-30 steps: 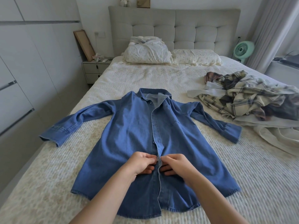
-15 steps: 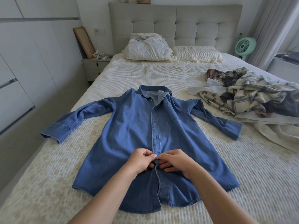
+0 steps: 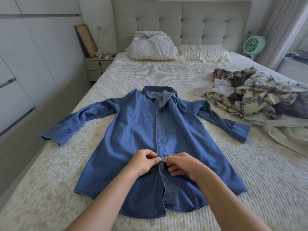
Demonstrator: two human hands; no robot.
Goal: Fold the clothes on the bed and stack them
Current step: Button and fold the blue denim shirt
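Note:
A blue denim shirt [image 3: 133,130] lies face up and spread flat on the cream bed [image 3: 250,180], collar toward the headboard, both sleeves stretched out sideways. My left hand [image 3: 144,161] pinches the left edge of the button placket low on the shirt front. My right hand [image 3: 180,165] pinches the opposite edge, fingertips meeting my left at a small button. Below my hands the placket gapes open down to the hem. A heap of crumpled plaid and pale clothes [image 3: 260,95] lies on the right side of the bed.
Two pillows [image 3: 153,47] rest against the tufted headboard. A nightstand [image 3: 98,67] and a leaning wooden frame [image 3: 85,40] stand left of the bed beside white wardrobe doors. A green fan [image 3: 254,44] and curtains are at the far right.
Both hands stay pinched together on the placket at about the same spot. The view has tilted slightly, so the shirt and bed sit a little higher in the frame.

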